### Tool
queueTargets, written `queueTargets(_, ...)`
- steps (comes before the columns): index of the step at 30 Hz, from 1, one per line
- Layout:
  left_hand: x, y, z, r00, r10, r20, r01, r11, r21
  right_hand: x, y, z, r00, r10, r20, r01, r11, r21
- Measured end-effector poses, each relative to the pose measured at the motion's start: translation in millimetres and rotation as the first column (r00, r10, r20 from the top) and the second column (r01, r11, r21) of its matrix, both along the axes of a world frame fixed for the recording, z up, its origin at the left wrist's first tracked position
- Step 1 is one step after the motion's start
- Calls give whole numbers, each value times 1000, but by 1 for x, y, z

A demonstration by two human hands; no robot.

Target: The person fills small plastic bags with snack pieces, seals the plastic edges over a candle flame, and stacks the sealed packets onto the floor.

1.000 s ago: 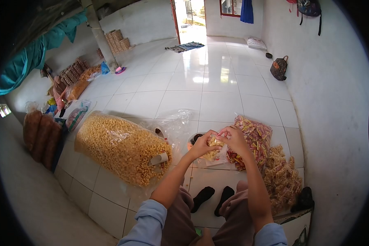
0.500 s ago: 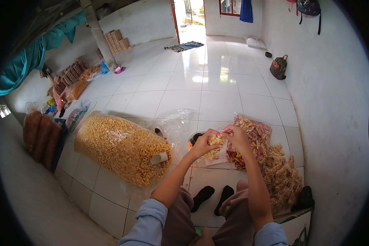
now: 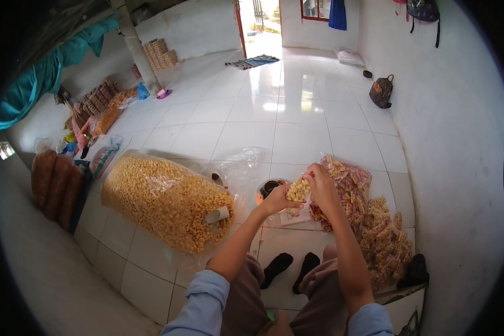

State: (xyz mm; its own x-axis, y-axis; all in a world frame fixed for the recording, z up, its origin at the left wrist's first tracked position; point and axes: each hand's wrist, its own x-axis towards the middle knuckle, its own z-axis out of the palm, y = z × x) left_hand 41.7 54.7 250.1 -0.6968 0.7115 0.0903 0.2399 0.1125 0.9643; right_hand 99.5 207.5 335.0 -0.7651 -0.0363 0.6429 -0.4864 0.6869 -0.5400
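Note:
A small clear bag of pale yellow puffed snacks (image 3: pixel 298 190) is held up between my two hands, above the floor. My left hand (image 3: pixel 275 200) wraps around its lower left side. At the bag's top right, the fingers of my right hand (image 3: pixel 321 180) pinch the plastic. Just behind my left hand sits a round dish with dark items (image 3: pixel 270 186), partly covered. Below the hands lies a flat white object (image 3: pixel 294 218). To the right, close to my right hand, stands a large clear bag of red and yellow sachets (image 3: pixel 350 182).
A huge clear sack of puffed snacks (image 3: pixel 151 196) lies at left, a white cup (image 3: pixel 217 215) in its mouth. Small filled packs (image 3: pixel 383 241) are heaped at right. Brown sacks (image 3: pixel 53 182) stand far left. A backpack (image 3: pixel 380 92) leans by the right wall; another person sits far left.
The small bag has tilted and risen slightly, showing more snacks. My right hand has moved up a little, and the pink strip at the bag's top no longer shows.

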Motion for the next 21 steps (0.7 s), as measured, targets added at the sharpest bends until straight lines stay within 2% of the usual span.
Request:
queueTargets(5,11,6,12,998,52,-31,-51,998,32,2,1,3,997,-10,77,11,1000,-12)
queueTargets(7,15,10,19,996,89,30,-89,996,3,2,2,3,997,-2,80,5,1000,-31)
queueTargets(11,11,12,13,994,108,8,-108,993,-43,4,4,4,996,24,85,-20,999,-51)
queueTargets(13,9,12,8,997,72,22,-73,996,43,6,5,7,997,33,74,-30,999,-35)
queueTargets(14,9,13,5,997,72,22,-73,996,43,8,4,9,989,30,146,-27,999,-21)
queueTargets(15,10,14,6,999,42,24,-45,990,134,9,4,10,976,26,217,-25,1000,-6)
queueTargets(16,11,15,7,1000,11,21,-16,975,223,9,4,10,976,25,216,-24,1000,-7)
queueTargets(18,16,14,12,996,-17,84,0,980,200,8,3,10,955,42,294,-31,999,-43)
queueTargets(19,19,13,17,988,-44,147,17,984,179,8,4,10,955,42,293,-31,999,-42)
queueTargets(21,21,13,25,978,-51,204,6,976,219,8,4,11,978,139,158,-124,987,-100)
